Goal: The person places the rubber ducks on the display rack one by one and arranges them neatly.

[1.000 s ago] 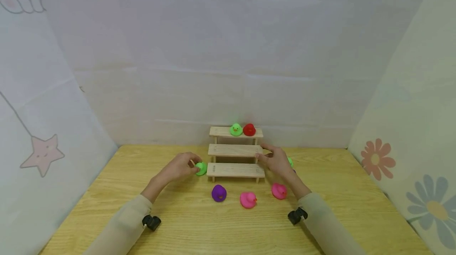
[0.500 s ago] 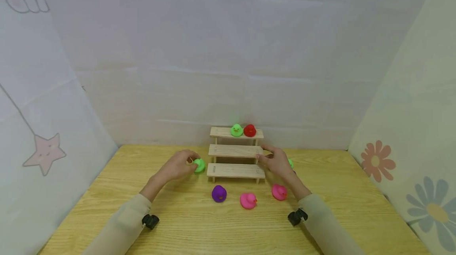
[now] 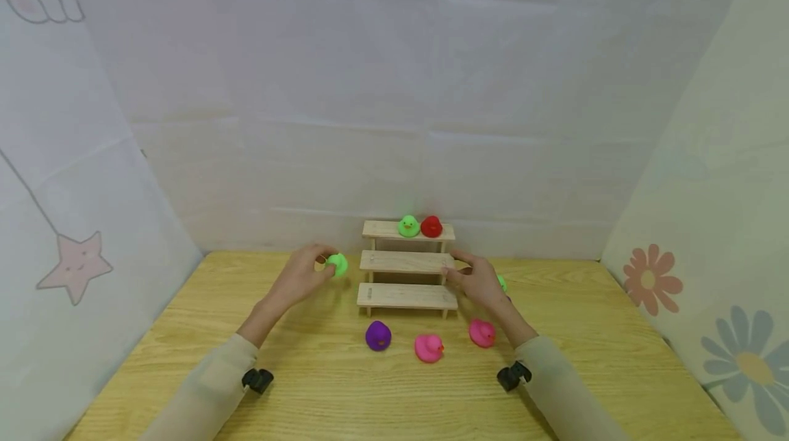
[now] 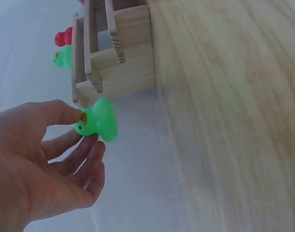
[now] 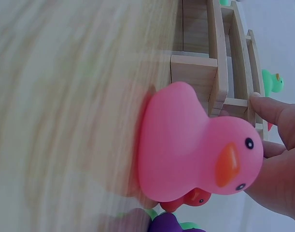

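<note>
My left hand (image 3: 303,275) pinches a green rubber duck (image 4: 100,120) by its head between thumb and fingers, held in the air left of the wooden three-step stand (image 3: 407,296). At the stand's right side, my right hand (image 3: 481,282) grips the end of the middle step, thumb on the front and fingers partly hidden behind. On the top step sit another green duck (image 3: 408,226) and a red duck (image 3: 431,226), side by side. The middle and bottom steps bear no ducks.
In front of the stand, a purple duck (image 3: 379,336) and two pink ducks, one central (image 3: 429,348) and one nearer the right arm (image 3: 482,333), rest on the wooden table (image 3: 370,400). Another green duck (image 3: 502,283) is mostly hidden behind the right hand; the right wrist view shows a red duck (image 5: 197,197) too.
My left hand has lifted the green duck off the table beside the stand and moved it up and slightly left. The right hand stays at the middle step.
</note>
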The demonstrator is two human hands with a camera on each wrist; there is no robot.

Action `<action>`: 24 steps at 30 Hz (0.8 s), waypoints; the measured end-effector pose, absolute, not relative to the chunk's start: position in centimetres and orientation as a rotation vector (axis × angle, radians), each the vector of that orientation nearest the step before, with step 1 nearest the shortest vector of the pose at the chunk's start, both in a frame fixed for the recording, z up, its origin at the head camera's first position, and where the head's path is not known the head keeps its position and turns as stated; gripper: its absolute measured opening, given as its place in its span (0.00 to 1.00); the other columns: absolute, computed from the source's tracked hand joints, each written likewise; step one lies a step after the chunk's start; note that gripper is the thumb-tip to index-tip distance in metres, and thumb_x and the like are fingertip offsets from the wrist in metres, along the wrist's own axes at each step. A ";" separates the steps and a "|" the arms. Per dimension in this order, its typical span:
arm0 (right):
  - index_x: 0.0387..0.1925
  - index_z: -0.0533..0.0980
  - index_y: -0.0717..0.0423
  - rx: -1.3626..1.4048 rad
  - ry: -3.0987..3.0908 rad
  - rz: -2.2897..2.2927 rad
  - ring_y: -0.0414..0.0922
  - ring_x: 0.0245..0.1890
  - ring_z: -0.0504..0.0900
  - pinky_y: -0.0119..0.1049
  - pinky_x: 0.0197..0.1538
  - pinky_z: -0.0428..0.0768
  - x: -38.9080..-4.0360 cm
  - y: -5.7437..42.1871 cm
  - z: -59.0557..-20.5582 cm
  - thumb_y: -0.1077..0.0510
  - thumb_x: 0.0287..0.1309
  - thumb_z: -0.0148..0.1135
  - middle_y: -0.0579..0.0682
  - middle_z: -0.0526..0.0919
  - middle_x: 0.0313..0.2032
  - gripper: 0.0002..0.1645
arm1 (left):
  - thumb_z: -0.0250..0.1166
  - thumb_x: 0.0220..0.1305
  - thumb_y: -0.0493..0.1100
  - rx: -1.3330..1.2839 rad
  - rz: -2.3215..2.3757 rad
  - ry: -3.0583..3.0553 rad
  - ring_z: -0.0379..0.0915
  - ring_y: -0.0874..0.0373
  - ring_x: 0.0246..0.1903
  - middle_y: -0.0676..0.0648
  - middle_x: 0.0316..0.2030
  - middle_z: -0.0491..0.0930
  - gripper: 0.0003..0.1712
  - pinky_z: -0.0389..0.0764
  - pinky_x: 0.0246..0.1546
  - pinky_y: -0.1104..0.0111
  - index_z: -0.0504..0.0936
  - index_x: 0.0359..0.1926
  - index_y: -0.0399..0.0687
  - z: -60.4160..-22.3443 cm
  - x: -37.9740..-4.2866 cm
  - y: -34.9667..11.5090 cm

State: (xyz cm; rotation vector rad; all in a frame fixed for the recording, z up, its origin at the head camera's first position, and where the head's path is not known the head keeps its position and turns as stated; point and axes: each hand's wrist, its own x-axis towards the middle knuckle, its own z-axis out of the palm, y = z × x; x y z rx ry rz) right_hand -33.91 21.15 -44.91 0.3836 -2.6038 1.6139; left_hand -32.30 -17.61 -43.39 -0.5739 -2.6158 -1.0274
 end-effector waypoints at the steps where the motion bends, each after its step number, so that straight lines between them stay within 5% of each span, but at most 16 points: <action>1: 0.71 0.69 0.61 0.383 -2.604 1.610 0.48 0.45 0.85 0.52 0.43 0.84 -33.9 21.2 -44.9 0.53 0.65 0.70 0.59 0.74 0.66 0.37 | 0.66 0.67 0.37 -0.566 -1.037 -2.597 0.75 0.38 0.50 0.38 0.52 0.78 0.19 0.80 0.45 0.51 0.81 0.57 0.34 -43.2 -32.3 -17.6; 24: 0.71 0.70 0.58 0.363 -2.593 1.657 0.50 0.45 0.86 0.60 0.46 0.82 -34.5 21.2 -45.7 0.52 0.64 0.70 0.56 0.77 0.63 0.37 | 0.67 0.68 0.43 -0.591 -1.167 -2.374 0.75 0.41 0.51 0.44 0.52 0.79 0.20 0.76 0.51 0.48 0.82 0.58 0.39 -40.3 -34.3 -12.8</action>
